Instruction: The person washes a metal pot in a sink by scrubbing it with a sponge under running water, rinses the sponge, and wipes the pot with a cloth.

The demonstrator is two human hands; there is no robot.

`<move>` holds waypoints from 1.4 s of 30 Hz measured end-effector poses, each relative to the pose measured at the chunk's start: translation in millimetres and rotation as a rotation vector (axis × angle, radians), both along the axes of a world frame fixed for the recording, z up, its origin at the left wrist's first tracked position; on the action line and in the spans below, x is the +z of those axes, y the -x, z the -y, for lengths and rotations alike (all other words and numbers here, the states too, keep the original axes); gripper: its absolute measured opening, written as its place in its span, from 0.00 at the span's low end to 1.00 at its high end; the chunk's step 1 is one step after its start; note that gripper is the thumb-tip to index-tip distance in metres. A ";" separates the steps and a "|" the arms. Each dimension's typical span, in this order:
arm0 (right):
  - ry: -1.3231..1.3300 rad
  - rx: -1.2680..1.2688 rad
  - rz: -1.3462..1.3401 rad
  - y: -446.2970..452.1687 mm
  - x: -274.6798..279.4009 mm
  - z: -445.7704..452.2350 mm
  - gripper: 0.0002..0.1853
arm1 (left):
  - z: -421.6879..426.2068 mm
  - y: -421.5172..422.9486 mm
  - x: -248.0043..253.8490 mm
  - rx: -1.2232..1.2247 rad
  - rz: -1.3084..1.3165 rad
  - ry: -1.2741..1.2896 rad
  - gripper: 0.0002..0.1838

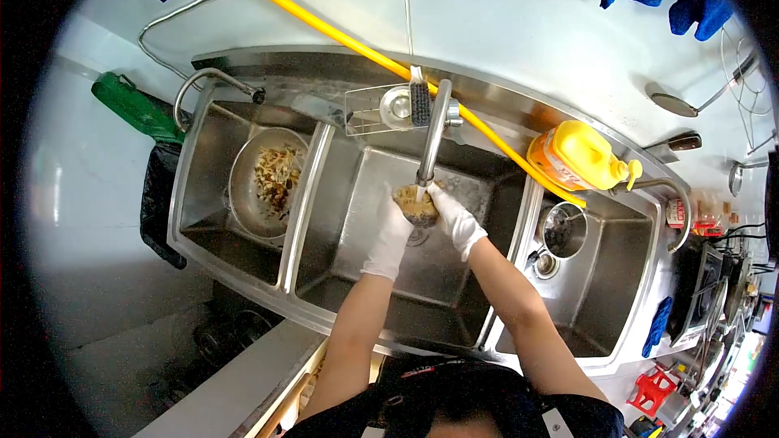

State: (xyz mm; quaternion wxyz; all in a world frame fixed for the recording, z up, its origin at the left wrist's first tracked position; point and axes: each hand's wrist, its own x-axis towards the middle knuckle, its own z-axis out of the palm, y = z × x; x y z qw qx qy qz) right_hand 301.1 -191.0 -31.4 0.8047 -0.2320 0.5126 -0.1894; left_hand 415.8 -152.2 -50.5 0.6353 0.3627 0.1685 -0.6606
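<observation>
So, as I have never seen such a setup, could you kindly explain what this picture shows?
There is no machine here: one camera, worn on a person's head, looks down at their hands. The left hand and right hand, both in white gloves, hold a tan clump between them under the middle faucet; I cannot tell what it is. The steel sink has three basins. The left basin holds a metal bowl with chopped pieces; the right basin holds a metal pot.

A lumpy tan mass (pixel 411 203) is held beneath the tap (pixel 436 131)
</observation>
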 end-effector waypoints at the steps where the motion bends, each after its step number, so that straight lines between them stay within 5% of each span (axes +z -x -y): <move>1: -0.193 0.021 0.154 4.1 15.5 -3.8 0.24 | -2.6 -9.1 -24.1 0.012 0.058 -0.002 0.31; 4: -0.220 -0.032 0.257 5.4 24.2 -9.7 0.25 | -11.1 -18.2 -38.2 -0.054 0.278 -0.056 0.30; 5: -0.131 -0.077 0.120 2.9 22.6 -9.7 0.21 | -13.4 -22.3 -61.1 -0.102 0.372 -0.078 0.30; 6: 0.071 -0.032 0.022 1.3 18.2 -9.7 0.20 | -10.2 -19.5 -30.9 -0.148 0.467 -0.098 0.30; 7: 0.272 0.013 -0.076 -0.4 14.0 -10.4 0.18 | -16.2 -17.0 1.3 -0.336 0.422 -0.260 0.30; 10: 0.710 0.056 -0.256 -8.2 9.3 -19.2 0.14 | -17.5 -11.6 51.3 -0.321 0.117 -0.179 0.30; 14: 1.186 0.136 -0.374 -10.3 21.5 -40.1 0.16 | -5.6 -9.8 0.6 -0.155 0.096 0.262 0.29; 19: 1.469 0.182 -0.660 6.0 46.3 -58.2 0.28 | 2.2 1.6 8.9 -0.143 -0.069 0.259 0.25; 22: 1.412 0.068 -0.705 14.3 39.0 -56.6 0.32 | 0.1 18.0 50.9 -0.129 0.030 0.158 0.25; 27: 1.202 -0.140 -0.354 18.6 10.0 -39.9 0.23 | -4.1 24.6 -10.4 -0.209 0.124 0.109 0.15; 30: 0.865 -0.223 -0.086 1.4 -9.6 -29.4 0.21 | 2.1 34.9 12.9 -0.108 0.302 0.034 0.18; 32: 0.748 -0.236 -0.028 -13.8 -12.3 -24.4 0.20 | -2.2 33.4 64.5 -0.067 0.409 0.173 0.29; 34: 0.758 -0.154 -0.093 -22.3 6.5 -22.1 0.19 | -8.4 24.7 54.6 -0.072 0.479 0.093 0.25; 37: 0.689 -0.029 -0.218 -35.1 16.4 -17.2 0.17 | -8.9 18.7 26.7 -0.082 0.961 -0.023 0.20; 42: 0.537 -0.186 -0.219 -38.9 36.8 -18.1 0.15 | 0.8 18.8 35.4 -0.050 0.985 0.026 0.16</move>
